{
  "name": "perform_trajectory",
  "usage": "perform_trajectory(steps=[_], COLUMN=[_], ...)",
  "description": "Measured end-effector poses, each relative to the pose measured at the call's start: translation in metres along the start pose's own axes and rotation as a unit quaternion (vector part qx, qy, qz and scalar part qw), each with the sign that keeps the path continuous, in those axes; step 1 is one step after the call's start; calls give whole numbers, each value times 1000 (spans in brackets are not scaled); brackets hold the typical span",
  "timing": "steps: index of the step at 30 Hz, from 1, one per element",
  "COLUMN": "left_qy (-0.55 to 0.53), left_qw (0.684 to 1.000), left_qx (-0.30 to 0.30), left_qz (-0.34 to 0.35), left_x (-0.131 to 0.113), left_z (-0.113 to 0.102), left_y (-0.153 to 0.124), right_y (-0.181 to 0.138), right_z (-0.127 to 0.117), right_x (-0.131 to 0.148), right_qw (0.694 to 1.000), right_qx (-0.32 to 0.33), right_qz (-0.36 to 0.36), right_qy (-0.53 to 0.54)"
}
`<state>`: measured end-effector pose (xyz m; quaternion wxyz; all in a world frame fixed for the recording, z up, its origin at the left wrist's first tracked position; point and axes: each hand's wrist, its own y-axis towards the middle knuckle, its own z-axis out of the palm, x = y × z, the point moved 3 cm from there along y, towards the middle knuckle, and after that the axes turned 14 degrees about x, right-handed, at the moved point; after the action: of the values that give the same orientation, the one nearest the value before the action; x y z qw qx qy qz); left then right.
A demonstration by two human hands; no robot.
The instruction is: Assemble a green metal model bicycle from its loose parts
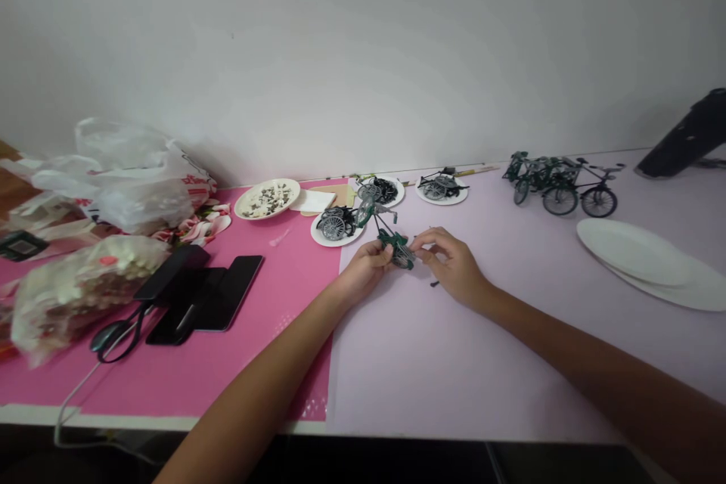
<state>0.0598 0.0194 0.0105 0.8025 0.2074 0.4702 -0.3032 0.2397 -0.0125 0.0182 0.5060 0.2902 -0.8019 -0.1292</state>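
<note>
A small green toy bicycle (391, 236) rests tilted on the pale lilac mat (510, 333), partly put together, one wheel up toward the plates. My left hand (366, 268) is closed around its lower frame from the left. My right hand (448, 257) pinches the same end from the right, fingers pressed together. A tiny dark part (434, 283) lies on the mat just below my right hand.
White plates with wheels (336, 227), (381, 189), (441, 187) and small parts (266, 199) stand behind. Finished toy bicycles (559, 185) are at the back right, stacked empty plates (646, 261) at right. On the pink mat (198, 370): plastic bags (113, 181), black phone stand (198, 291), scissors (116, 333).
</note>
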Motion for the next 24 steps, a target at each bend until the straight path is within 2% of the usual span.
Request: perform_trajectory(steps=[5, 13, 19, 24], left_qy=[-2, -3, -13, -22], left_qw=[1000, 1000, 1000, 999], left_qx=[-1, 16, -16, 34], left_qz=[4, 5, 8, 11], left_x=[0, 4, 8, 2], left_z=[-2, -1, -5, 1], left_y=[0, 1, 3, 3], right_y=[0, 2, 2, 2], right_z=[-1, 2, 0, 0], right_x=[1, 3, 9, 8], right_qw=[1000, 997, 990, 990], right_qx=[9, 13, 15, 14], right_qz=[1, -53, -100, -103], right_qy=[-3, -50, -101, -99])
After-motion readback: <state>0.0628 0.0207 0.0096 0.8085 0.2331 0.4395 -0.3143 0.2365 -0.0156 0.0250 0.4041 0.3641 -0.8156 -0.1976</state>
